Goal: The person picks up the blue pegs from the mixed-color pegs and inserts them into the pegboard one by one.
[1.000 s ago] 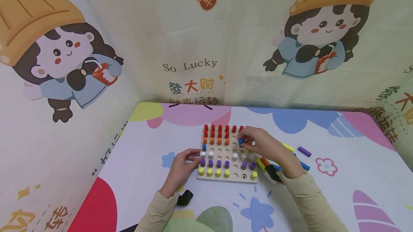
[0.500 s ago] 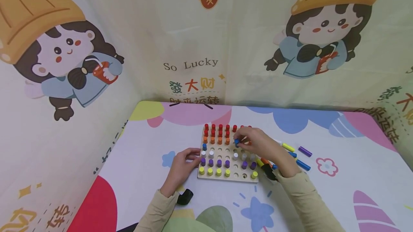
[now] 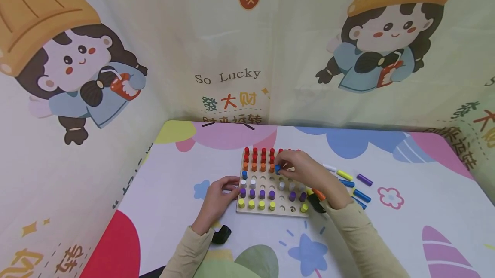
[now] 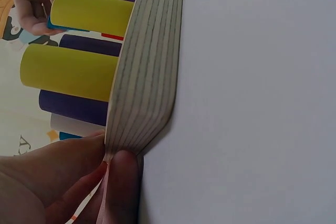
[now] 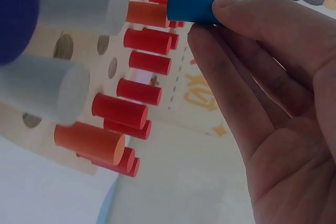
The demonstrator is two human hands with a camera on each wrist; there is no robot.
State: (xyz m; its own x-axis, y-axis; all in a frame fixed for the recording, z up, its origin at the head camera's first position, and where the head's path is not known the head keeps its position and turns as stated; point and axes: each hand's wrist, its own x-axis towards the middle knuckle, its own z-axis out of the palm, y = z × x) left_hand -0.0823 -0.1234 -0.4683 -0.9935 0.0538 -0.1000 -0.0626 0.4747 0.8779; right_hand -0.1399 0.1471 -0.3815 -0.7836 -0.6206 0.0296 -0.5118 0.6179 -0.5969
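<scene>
A wooden pegboard [image 3: 267, 212] holds rows of red pegs [image 3: 255, 151], orange pegs [image 3: 263, 167], white pegs [image 3: 253, 184], purple pegs [image 3: 262, 194] and yellow pegs [image 3: 261, 205], with bare holes among them. My left hand [image 3: 218, 198] pinches the board's left edge, thumb at the top rim and a finger against its layered side in the left wrist view. Over the board, my right hand [image 3: 305, 170] pinches a blue peg [image 5: 191, 8] between thumb and fingertip, above the holes beside the orange row. Another blue peg [image 3: 244, 175] stands at the left end of its row.
To the right of the board lie loose pegs: a white one [image 3: 329, 167], a yellow one [image 3: 344, 175], a purple one [image 3: 365, 179] and several blue ones [image 3: 362, 195]. My right forearm partly covers others. A patterned cloth wall [image 3: 297, 97] rises behind the table.
My right hand has moved left across the board with the blue peg, toward the standing orange pegs. More loose pegs now show past the forearm. The left hand stays at the board's edge.
</scene>
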